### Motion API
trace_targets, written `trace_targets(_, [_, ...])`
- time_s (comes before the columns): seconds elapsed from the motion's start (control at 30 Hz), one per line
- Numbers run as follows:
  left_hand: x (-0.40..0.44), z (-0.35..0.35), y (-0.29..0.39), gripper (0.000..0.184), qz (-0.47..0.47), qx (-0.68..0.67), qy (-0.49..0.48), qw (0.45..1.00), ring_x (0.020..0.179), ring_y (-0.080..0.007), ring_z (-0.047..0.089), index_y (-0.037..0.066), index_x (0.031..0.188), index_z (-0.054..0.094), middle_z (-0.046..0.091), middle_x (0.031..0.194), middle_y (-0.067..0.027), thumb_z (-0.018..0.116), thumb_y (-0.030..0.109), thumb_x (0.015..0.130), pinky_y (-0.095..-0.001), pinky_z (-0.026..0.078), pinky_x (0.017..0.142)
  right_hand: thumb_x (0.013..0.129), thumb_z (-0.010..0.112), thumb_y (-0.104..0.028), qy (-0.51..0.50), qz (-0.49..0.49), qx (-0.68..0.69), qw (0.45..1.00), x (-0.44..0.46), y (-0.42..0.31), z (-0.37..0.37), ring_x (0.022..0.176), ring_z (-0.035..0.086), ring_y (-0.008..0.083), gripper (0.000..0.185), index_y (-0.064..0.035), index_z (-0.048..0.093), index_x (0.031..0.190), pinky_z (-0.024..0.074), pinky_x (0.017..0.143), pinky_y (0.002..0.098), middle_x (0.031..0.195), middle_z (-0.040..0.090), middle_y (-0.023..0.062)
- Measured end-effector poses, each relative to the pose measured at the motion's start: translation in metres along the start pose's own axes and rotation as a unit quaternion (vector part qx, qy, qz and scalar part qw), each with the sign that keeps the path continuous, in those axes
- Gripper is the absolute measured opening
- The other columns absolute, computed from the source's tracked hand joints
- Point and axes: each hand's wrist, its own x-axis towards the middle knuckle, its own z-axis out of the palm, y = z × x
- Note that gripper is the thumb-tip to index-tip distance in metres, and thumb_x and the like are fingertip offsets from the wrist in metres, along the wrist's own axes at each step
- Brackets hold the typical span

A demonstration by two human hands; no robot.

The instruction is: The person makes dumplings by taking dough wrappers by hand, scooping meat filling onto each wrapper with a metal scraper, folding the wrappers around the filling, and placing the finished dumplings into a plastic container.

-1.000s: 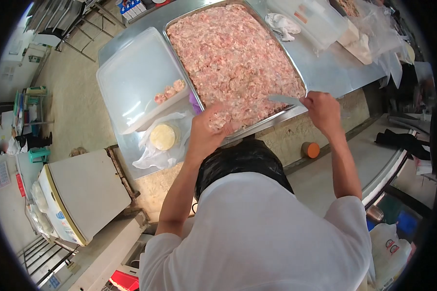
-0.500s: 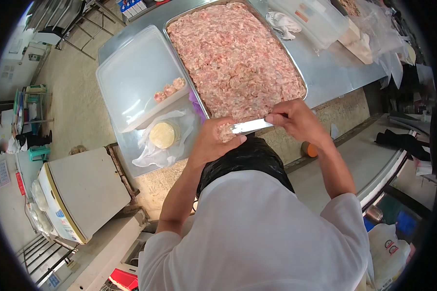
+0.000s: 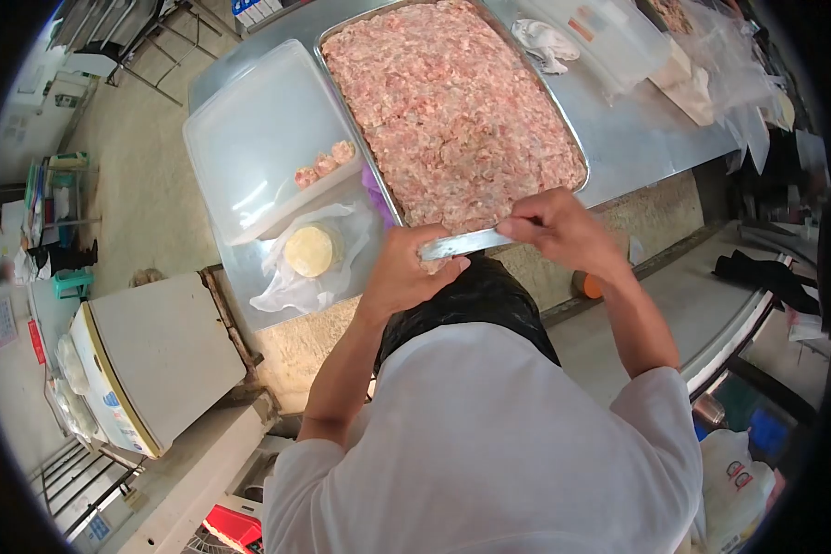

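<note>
My right hand grips one end of a flat metal spreader. The blade's other end lies over meat filling in my left hand, whose fingers curl round it. Any wrapper there is hidden by the fingers and blade. Just beyond both hands is a large metal tray filled with minced meat. To the left, a round stack of pale yellow dumpling wrappers sits on a white plastic bag. Several small open-topped dumplings stand along the near edge of a clear plastic container.
A steel table carries everything. At its right are a white cloth, another clear plastic box and loose plastic bags. A white chest freezer stands at lower left. Far left, a person is partly in view.
The spreader has slid left, its tip now covering most of the filling in my left hand. The right hand has shifted slightly left with it.
</note>
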Motion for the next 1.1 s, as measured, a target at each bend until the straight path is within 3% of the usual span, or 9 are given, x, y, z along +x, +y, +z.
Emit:
trace_targets(0.1, [-0.003, -0.005, -0.003, 0.027, 0.021, 0.017, -0.005, 1.0, 0.072, -0.011, 0.061, 0.0, 0.091, 0.073, 0.071, 0.079, -0.0048, 0.088, 0.014, 0.074, -0.028, 0.049, 0.068, 0.096, 0.072, -0.02, -0.007, -0.005, -0.001, 1.0, -0.002, 0.012, 0.001, 0.056, 0.035, 0.0167, 0.035, 0.0051, 0.06, 0.074, 0.0353, 0.053, 0.0373, 0.058, 0.038, 0.0104])
trace_targets(0.17, [-0.003, 0.003, -0.002, 0.034, 0.033, -0.041, 0.074, 0.996, 0.077, -0.0139, 0.063, 0.0, 0.097, 0.072, 0.072, 0.085, -0.0052, 0.09, 0.018, 0.074, -0.0301, 0.05, 0.072, 0.095, 0.072, -0.021, 0.023, 0.015, -0.013, 1.0, -0.007, 0.007, -0.012, 0.056, 0.036, 0.0167, 0.036, 0.0052, 0.06, 0.074, 0.0352, 0.054, 0.0375, 0.058, 0.038, 0.0106])
trace_targets(0.27, [-0.006, 0.008, -0.007, 0.042, 0.002, -0.121, 0.083, 0.989, 0.082, -0.0141, 0.063, 0.0, 0.101, 0.07, 0.071, 0.089, -0.0056, 0.092, 0.022, 0.073, -0.0308, 0.05, 0.075, 0.095, 0.072, -0.022, 0.035, 0.023, -0.026, 0.999, -0.007, 0.01, -0.022, 0.056, 0.037, 0.0165, 0.037, 0.0049, 0.061, 0.074, 0.0354, 0.054, 0.038, 0.058, 0.039, 0.0109])
trace_targets(0.4, [-0.005, -0.002, -0.014, 0.036, -0.019, -0.112, -0.021, 0.993, 0.081, -0.0116, 0.061, 0.0, 0.098, 0.07, 0.07, 0.086, -0.0052, 0.091, 0.019, 0.076, -0.0298, 0.05, 0.074, 0.094, 0.073, -0.023, 0.016, -0.008, -0.026, 1.0, 0.0, 0.006, -0.008, 0.054, 0.041, 0.0196, 0.035, 0.0038, 0.062, 0.074, 0.037, 0.055, 0.0388, 0.058, 0.045, 0.0143])
trace_targets(0.53, [-0.006, -0.001, -0.008, 0.024, -0.01, -0.059, 0.01, 0.998, 0.072, -0.0094, 0.059, 0.001, 0.085, 0.068, 0.066, 0.074, -0.0012, 0.087, 0.014, 0.078, -0.0259, 0.047, 0.068, 0.093, 0.074, -0.022, 0.033, -0.023, -0.104, 0.994, -0.003, 0.005, -0.008, 0.054, 0.047, 0.027, 0.03, 0.0023, 0.065, 0.077, 0.0406, 0.057, 0.0405, 0.062, 0.054, 0.017])
trace_targets(0.6, [-0.009, 0.0, -0.01, 0.021, -0.013, -0.056, 0.015, 0.998, 0.068, -0.0099, 0.058, 0.001, 0.081, 0.068, 0.063, 0.069, -0.0011, 0.085, 0.012, 0.078, -0.0257, 0.046, 0.066, 0.092, 0.074, -0.022, 0.028, -0.042, -0.058, 0.997, -0.005, -0.009, -0.007, 0.055, 0.048, 0.0286, 0.029, 0.002, 0.065, 0.077, 0.0414, 0.057, 0.0409, 0.063, 0.055, 0.0165])
trace_targets(0.83, [-0.013, -0.007, -0.005, 0.021, 0.023, 0.031, 0.003, 0.999, 0.059, -0.0134, 0.052, 0.0, 0.079, 0.066, 0.059, 0.065, -0.0057, 0.083, 0.011, 0.076, -0.0311, 0.043, 0.057, 0.092, 0.074, -0.018, 0.023, -0.009, -0.102, 0.994, -0.006, -0.002, -0.006, 0.055, 0.052, 0.0299, 0.028, 0.0028, 0.064, 0.076, 0.0427, 0.059, 0.0418, 0.064, 0.057, 0.0168])
trace_targets(1.03, [-0.013, -0.006, -0.005, 0.021, 0.004, 0.058, -0.01, 0.998, 0.063, -0.0128, 0.056, 0.0, 0.088, 0.072, 0.066, 0.071, -0.0057, 0.084, 0.012, 0.076, -0.0299, 0.047, 0.062, 0.092, 0.074, -0.019, 0.033, -0.095, -0.026, 0.995, 0.003, 0.006, 0.019, 0.053, 0.046, 0.0222, 0.03, 0.0032, 0.063, 0.075, 0.0401, 0.056, 0.0372, 0.059, 0.05, 0.0146])
trace_targets(1.1, [-0.017, -0.009, -0.011, 0.032, -0.026, 0.032, -0.004, 0.999, 0.07, -0.0122, 0.058, -0.001, 0.1, 0.073, 0.07, 0.079, -0.0055, 0.086, 0.015, 0.075, -0.0289, 0.049, 0.067, 0.093, 0.073, -0.019, 0.024, -0.033, 0.001, 0.999, 0.0, 0.011, 0.009, 0.054, 0.042, 0.0184, 0.031, 0.0038, 0.062, 0.075, 0.0384, 0.055, 0.0359, 0.058, 0.046, 0.0123])
